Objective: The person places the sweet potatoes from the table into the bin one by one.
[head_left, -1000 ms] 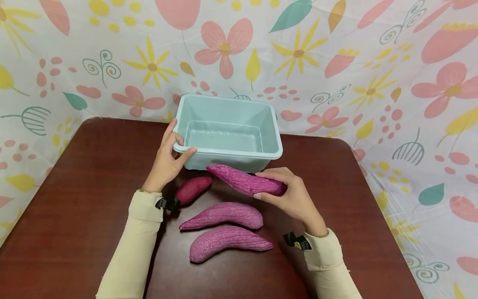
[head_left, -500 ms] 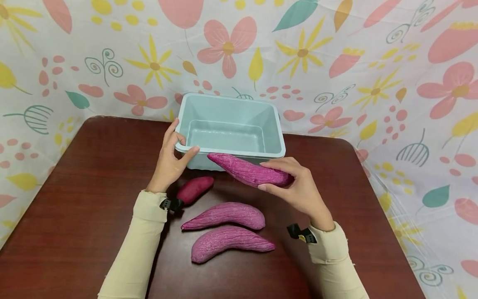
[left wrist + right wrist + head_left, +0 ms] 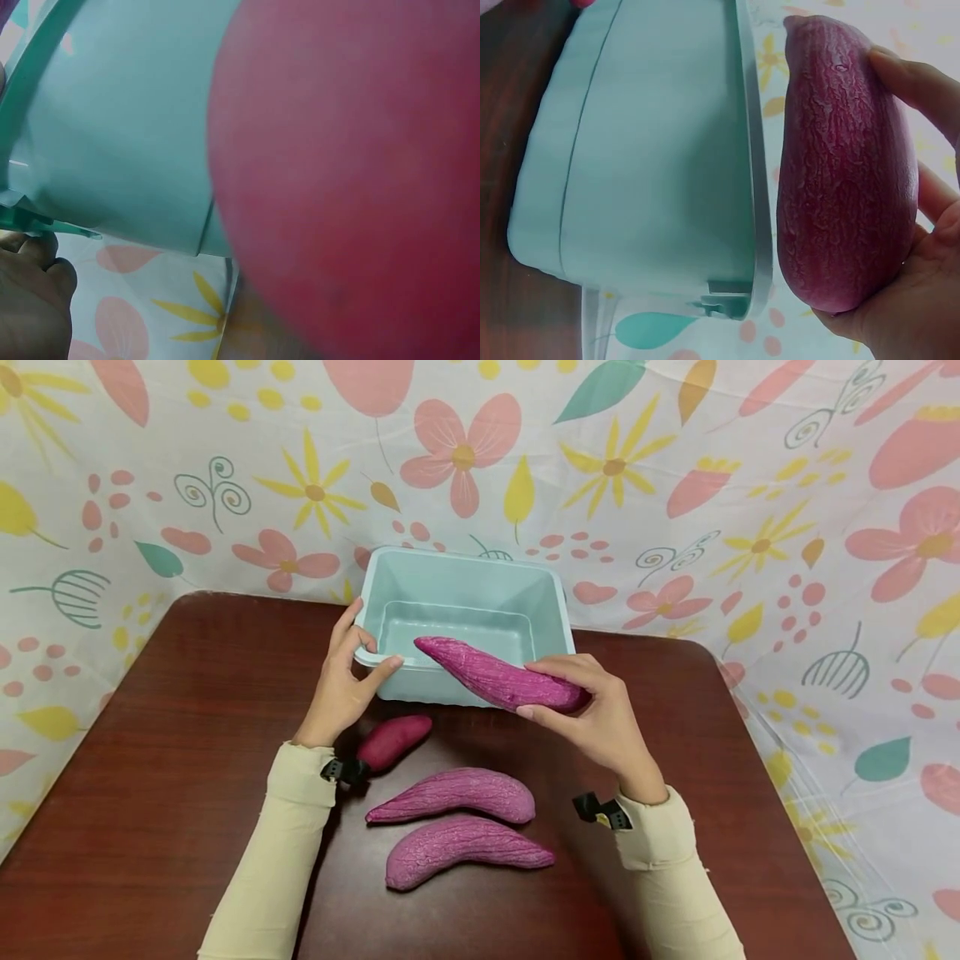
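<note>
In the head view my left hand (image 3: pixel 341 685) grips the left front corner of a light blue plastic bin (image 3: pixel 435 685), its thumb on the front rim. A long, wrinkled purple sweet potato (image 3: pixel 487 672) is in my right hand (image 3: pixel 603 718), pinched near its thick end between thumb and fingers. Its pointed tip overlaps the bin's opening. The right wrist view has this sweet potato (image 3: pixel 844 165) beside the bin's rim (image 3: pixel 759 165). Below the bin, a smaller dark red sweet potato (image 3: pixel 393 741) lies by my left wrist; up close it fills much of the left wrist view.
Two more curved purple sweet potatoes, one (image 3: pixel 453 795) behind the other (image 3: pixel 465 852), lie on the dark brown table (image 3: pixel 165 760). A flower-printed cloth (image 3: pixel 465 460) hangs behind the table and at its sides. The bin's inside floor (image 3: pixel 450 622) shows bare.
My right hand has raised the sweet potato and moved it forward, from in front of the bin to over its front rim. My left hand has stayed at the corner.
</note>
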### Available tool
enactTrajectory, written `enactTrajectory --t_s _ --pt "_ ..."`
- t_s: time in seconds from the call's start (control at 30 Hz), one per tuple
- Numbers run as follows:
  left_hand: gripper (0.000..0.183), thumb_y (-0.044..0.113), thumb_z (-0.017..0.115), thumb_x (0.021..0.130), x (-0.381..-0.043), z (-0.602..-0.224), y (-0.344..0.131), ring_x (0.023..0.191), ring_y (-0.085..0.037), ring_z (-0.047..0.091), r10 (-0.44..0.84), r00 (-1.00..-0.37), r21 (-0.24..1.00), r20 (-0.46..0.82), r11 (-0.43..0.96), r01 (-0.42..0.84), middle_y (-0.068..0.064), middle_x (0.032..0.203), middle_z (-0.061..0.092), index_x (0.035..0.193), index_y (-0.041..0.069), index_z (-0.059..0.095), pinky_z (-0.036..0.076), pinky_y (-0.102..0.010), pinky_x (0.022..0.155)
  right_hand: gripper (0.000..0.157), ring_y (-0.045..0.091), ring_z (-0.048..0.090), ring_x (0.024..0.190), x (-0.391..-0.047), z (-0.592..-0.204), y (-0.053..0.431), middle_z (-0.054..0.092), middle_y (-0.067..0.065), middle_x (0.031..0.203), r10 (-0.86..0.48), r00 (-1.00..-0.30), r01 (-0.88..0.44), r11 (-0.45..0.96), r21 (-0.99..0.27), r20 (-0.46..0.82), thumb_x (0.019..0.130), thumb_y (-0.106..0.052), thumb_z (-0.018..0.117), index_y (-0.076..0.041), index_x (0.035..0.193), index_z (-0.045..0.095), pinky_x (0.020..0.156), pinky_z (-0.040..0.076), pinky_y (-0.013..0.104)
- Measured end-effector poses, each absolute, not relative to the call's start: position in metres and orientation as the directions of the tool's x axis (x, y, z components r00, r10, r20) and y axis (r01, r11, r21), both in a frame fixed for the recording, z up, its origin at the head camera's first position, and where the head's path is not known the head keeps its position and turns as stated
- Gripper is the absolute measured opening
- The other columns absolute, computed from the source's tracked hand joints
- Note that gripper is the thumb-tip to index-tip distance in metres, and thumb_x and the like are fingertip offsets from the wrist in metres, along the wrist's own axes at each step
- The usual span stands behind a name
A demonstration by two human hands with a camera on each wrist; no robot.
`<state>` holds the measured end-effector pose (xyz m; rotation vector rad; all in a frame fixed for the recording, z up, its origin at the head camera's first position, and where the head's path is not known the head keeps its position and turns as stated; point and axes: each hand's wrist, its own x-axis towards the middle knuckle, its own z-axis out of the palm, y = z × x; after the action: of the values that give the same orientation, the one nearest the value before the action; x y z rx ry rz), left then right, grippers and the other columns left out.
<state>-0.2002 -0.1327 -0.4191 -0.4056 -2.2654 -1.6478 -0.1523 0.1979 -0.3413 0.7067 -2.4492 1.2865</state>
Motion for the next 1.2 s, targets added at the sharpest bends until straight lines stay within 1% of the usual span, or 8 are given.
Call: enactTrajectory --t_s 0.3,0.5,0.6,0.73,0.93,1.03,1.13,1.2 --pt "0.034 0.023 0.075 0.092 -0.200 -0.420 -0.133 0.155 -0.017 0.021 0.041 -0.907 0.870 0.419 0.267 0.414 0.005 0.167 0.022 0.092 0.006 0.045 0.030 -0.055 0.111 0.045 0.009 0.056 0.106 -0.155 -0.315 0.180 0.073 0.015 0.117 -0.267 -0.861 -0.507 0.508 -0.696 0.433 0.073 -0.002 0.088 -0.004 0.115 0.074 0.085 0.043 0.017" --pt "0.032 0.018 0.076 0.091 -0.201 -0.421 -0.133 0.155 -0.016 0.021 0.040 -0.902 0.868 0.429 0.256 0.424 0.006 0.167 0.022 0.091 0.006 0.046 0.030 -0.054 0.110 0.043 0.010 0.057 0.102 -0.159 -0.306 0.172 0.074 0.014 0.114 -0.271 -0.860 -0.509 0.514 -0.690 0.432 0.073 -0.003 0.088 -0.004 0.114 0.075 0.082 0.043 0.018" --pt "0.032 0.016 0.076 0.091 -0.201 -0.422 -0.133 0.155 -0.016 0.021 0.040 -0.903 0.870 0.428 0.253 0.424 0.005 0.168 0.022 0.091 0.006 0.045 0.030 -0.054 0.109 0.044 0.011 0.058 0.104 -0.169 -0.313 0.173 0.074 0.012 0.115 -0.276 -0.856 -0.516 0.512 -0.687 0.437 0.073 -0.006 0.090 -0.008 0.115 0.075 0.084 0.043 0.018" --pt "0.031 0.012 0.076 0.090 -0.201 -0.423 -0.132 0.156 -0.019 0.020 0.039 -0.907 0.874 0.420 0.254 0.415 0.002 0.168 0.021 0.092 0.005 0.045 0.031 -0.054 0.108 0.047 0.011 0.059 0.107 -0.186 -0.326 0.177 0.074 0.004 0.118 -0.274 -0.859 -0.510 0.511 -0.692 0.432 0.073 -0.012 0.091 -0.017 0.117 0.076 0.085 0.044 0.018" --pt "0.030 0.008 0.072 0.092 -0.192 -0.406 -0.129 0.156 -0.028 0.019 0.042 -0.915 0.882 0.402 0.250 0.399 -0.012 0.168 0.020 0.092 0.000 0.043 0.030 -0.055 0.108 0.046 0.008 0.060 0.111 -0.203 -0.331 0.175 0.073 -0.005 0.120 -0.277 -0.865 -0.501 0.517 -0.695 0.417 0.075 -0.024 0.091 -0.029 0.118 0.075 0.089 0.045 0.019" --pt "0.030 0.009 0.070 0.094 -0.183 -0.395 -0.126 0.156 -0.030 0.019 0.048 -0.917 0.883 0.395 0.254 0.394 -0.015 0.167 0.020 0.093 -0.002 0.042 0.030 -0.057 0.108 0.045 0.008 0.060 0.111 -0.210 -0.332 0.172 0.073 -0.006 0.119 -0.282 -0.868 -0.497 0.519 -0.695 0.410 0.075 -0.027 0.090 -0.031 0.117 0.075 0.091 0.045 0.020" --pt "0.031 0.009 0.070 0.094 -0.180 -0.391 -0.125 0.156 -0.031 0.019 0.050 -0.918 0.884 0.394 0.254 0.394 -0.015 0.167 0.020 0.093 -0.003 0.042 0.029 -0.058 0.108 0.044 0.008 0.060 0.109 -0.217 -0.334 0.169 0.072 -0.008 0.118 -0.288 -0.868 -0.497 0.515 -0.698 0.405 0.075 -0.030 0.090 -0.031 0.117 0.075 0.089 0.045 0.023" --pt "0.031 0.009 0.071 0.093 -0.183 -0.397 -0.126 0.156 -0.030 0.019 0.046 -0.916 0.882 0.398 0.254 0.396 -0.013 0.168 0.020 0.094 -0.002 0.042 0.029 -0.058 0.108 0.043 0.008 0.059 0.107 -0.221 -0.335 0.166 0.072 -0.008 0.117 -0.292 -0.869 -0.494 0.514 -0.701 0.399 0.075 -0.032 0.090 -0.032 0.116 0.075 0.088 0.046 0.025"
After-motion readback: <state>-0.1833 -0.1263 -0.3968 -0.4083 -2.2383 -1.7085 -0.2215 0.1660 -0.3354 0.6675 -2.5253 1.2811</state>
